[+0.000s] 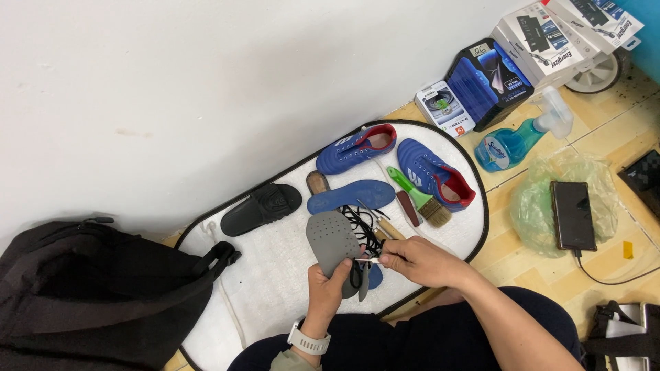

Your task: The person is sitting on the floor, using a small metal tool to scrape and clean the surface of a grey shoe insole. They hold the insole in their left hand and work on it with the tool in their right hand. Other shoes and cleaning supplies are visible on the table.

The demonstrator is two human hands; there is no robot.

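Grey insole (333, 242) clasped at lower end in left hand (328, 288), underside up, above white mat (275, 275); right hand (421, 262) pinching small thin tool (368, 260), tip indistinct, beside insole edge.

There is one view only, from the person's head. It looks steeply down, close to the hands, at a white mat (275, 275) on the floor, beside a white wall (172, 82).
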